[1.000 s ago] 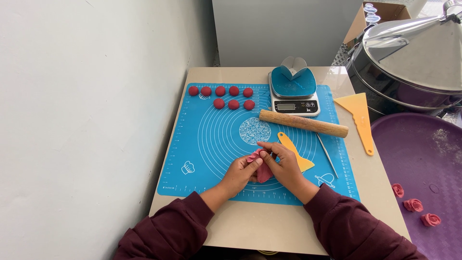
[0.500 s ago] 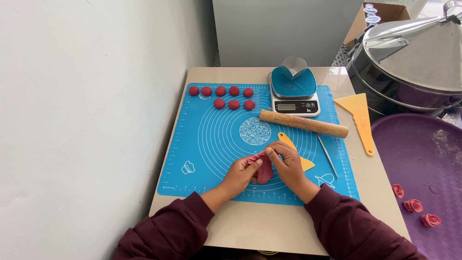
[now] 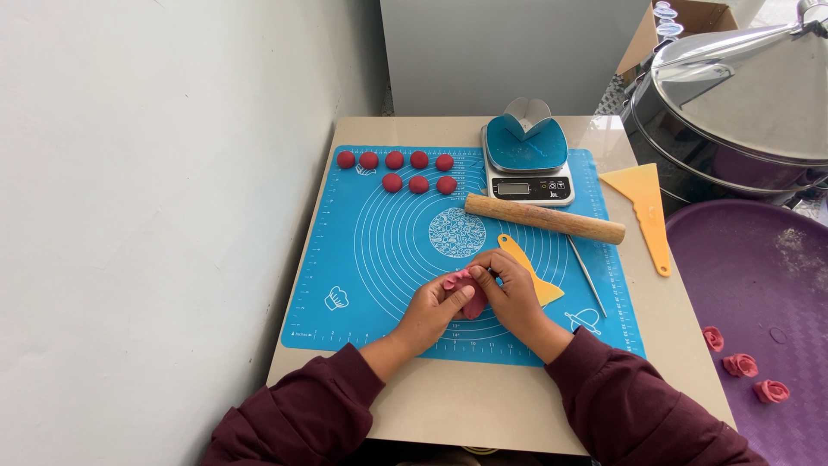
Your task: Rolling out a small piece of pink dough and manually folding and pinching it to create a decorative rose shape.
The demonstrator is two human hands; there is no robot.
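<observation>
Both hands meet over the lower middle of a blue silicone mat (image 3: 379,250). My left hand (image 3: 429,311) and my right hand (image 3: 511,289) pinch a piece of pink-red dough (image 3: 470,298) between their fingers, just above the mat. Part of the dough is hidden by the fingers. A yellow plastic scraper (image 3: 539,280) lies right beside my right hand. Several dark red dough balls (image 3: 405,171) sit in two rows at the mat's far left corner.
A wooden rolling pin (image 3: 543,218) lies across the mat, a thin metal tool (image 3: 586,276) below it. A kitchen scale (image 3: 528,168) holds a blue bowl. Another yellow scraper (image 3: 645,211), a steel pot (image 3: 733,103) and a purple tray (image 3: 759,285) with three dough roses (image 3: 742,364) are on the right. A wall runs on the left.
The fingers of both hands have shifted slightly around the dough, working it in place. Nothing else has moved.
</observation>
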